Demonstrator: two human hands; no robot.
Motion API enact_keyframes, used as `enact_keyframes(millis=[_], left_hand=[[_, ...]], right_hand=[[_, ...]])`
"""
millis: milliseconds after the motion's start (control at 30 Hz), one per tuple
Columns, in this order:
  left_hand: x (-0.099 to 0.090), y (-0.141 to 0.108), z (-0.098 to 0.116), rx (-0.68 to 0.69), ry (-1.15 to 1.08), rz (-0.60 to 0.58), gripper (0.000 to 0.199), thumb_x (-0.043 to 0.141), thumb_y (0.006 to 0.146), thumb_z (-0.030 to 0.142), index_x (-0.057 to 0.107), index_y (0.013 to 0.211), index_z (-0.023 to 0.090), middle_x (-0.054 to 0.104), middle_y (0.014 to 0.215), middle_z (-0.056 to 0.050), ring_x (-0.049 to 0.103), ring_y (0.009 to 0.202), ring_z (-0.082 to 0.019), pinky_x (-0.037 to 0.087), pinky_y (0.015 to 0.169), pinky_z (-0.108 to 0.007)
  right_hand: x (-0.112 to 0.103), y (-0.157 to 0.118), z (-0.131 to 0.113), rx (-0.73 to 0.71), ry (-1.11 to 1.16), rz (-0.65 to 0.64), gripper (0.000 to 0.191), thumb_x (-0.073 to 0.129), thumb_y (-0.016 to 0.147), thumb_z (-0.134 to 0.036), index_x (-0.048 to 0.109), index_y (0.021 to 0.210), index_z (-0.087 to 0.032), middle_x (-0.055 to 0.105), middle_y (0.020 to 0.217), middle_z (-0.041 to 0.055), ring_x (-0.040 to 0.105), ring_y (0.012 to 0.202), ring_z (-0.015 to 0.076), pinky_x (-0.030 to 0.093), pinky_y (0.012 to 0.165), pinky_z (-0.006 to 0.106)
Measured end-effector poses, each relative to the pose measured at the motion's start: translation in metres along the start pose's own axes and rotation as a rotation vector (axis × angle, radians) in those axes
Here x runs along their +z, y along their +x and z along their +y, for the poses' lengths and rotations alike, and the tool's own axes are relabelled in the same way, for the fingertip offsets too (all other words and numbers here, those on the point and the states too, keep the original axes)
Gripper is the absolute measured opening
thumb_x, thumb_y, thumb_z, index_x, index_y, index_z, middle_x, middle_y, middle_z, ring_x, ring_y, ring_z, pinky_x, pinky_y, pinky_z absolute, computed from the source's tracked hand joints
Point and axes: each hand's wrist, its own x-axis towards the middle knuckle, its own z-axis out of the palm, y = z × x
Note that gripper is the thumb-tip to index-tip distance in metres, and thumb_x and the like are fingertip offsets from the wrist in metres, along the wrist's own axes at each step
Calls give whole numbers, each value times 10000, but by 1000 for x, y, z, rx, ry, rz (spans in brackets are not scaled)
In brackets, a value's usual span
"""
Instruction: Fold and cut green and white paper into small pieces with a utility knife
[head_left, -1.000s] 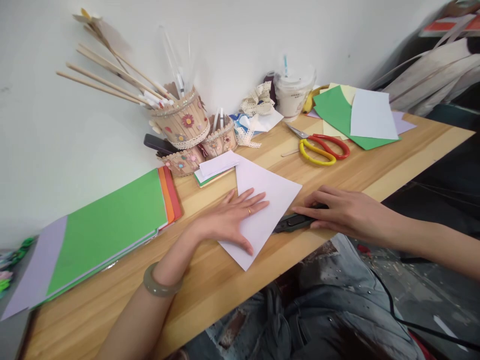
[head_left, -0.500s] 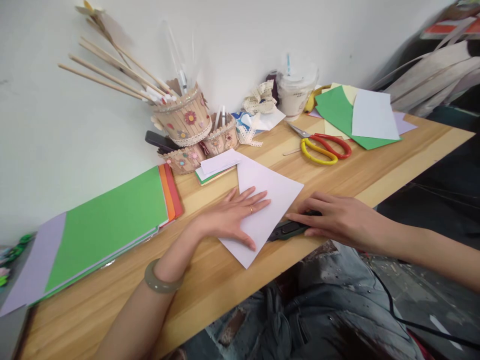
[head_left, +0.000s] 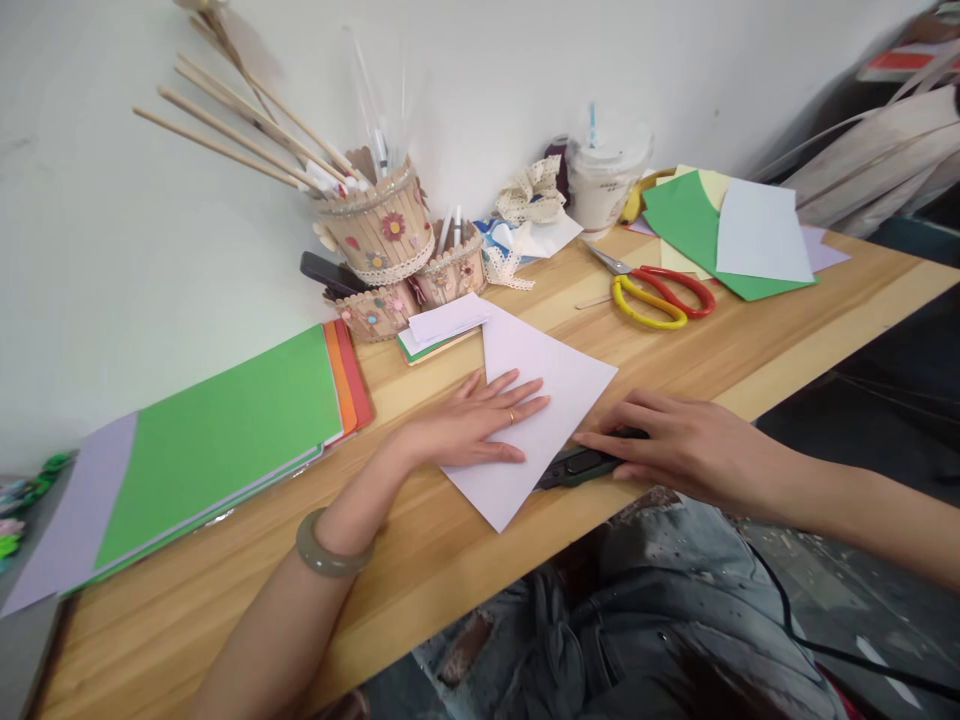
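Observation:
A pale lilac sheet of paper (head_left: 562, 385) lies slantwise on the wooden table. My left hand (head_left: 480, 420) rests flat on it, fingers spread, with a ring on one finger. At the sheet's lower right edge is a dark utility knife (head_left: 574, 467). My right hand (head_left: 660, 435) is closed round the knife's rear part, low over the tabletop. The knife's front end meets the paper's edge; whether it reaches under the sheet I cannot tell. A small stack of cut paper pieces (head_left: 448, 322) touches or nearly touches the sheet's upper left corner.
Scissors (head_left: 652, 295) with red and yellow handles lie beyond my right hand. Colored sheets (head_left: 690, 225) are at the back right, a lidded cup (head_left: 607, 185) beside them. Decorated pen holders (head_left: 382, 230) stand by the wall. A green-topped paper pile (head_left: 225, 440) is left.
My left thumb has drawn up toward the other fingers on the paper. The whole view has shifted slightly; my right hand and the knife keep nearly the same place by the sheet.

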Motion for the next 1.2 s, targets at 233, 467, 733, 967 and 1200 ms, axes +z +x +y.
enact_keyframes(millis=[233, 467, 733, 967, 1200], left_hand=[[1, 0, -1, 4, -12, 8, 688, 453, 962, 472, 53, 1509, 356, 2, 1596, 22, -75, 1462, -236, -26, 1151, -519], [0, -1, 1, -7, -12, 4, 681, 449, 962, 485, 86, 1514, 323, 15, 1594, 14, -65, 1464, -234, -21, 1154, -522], [1, 0, 0, -9, 0, 7, 687, 453, 959, 495, 84, 1512, 322, 14, 1595, 20, -72, 1463, -226, -23, 1154, -515], [2, -1, -2, -5, -16, 14, 692, 451, 956, 509, 84, 1513, 322, 19, 1597, 13, -68, 1464, -235, -29, 1153, -513], [4, -2, -2, 1, -42, 39, 667, 469, 965, 455, 109, 1511, 326, 40, 1597, 7, -53, 1465, -248, -20, 1149, -529]], right_hand=[[0, 3, -6, 19, 22, -18, 400, 420, 959, -330, 551, 1315, -203, 660, 1054, 107, 579, 906, 206, 500, 674, 317], [9, 0, -12, 25, 29, 34, 392, 401, 966, -341, 552, 1308, -224, 651, 1033, 98, 560, 927, 207, 469, 655, 305], [6, 5, -16, -24, 8, 23, 376, 413, 961, -313, 552, 1286, -183, 644, 1043, 91, 551, 904, 207, 465, 643, 309], [7, 16, -38, -102, 19, -8, 363, 434, 953, -374, 580, 1235, -197, 638, 956, 76, 529, 817, 190, 436, 611, 307], [5, 19, -56, -124, 168, 44, 373, 403, 961, -419, 597, 1190, -198, 628, 903, 59, 524, 764, 168, 432, 608, 289]])
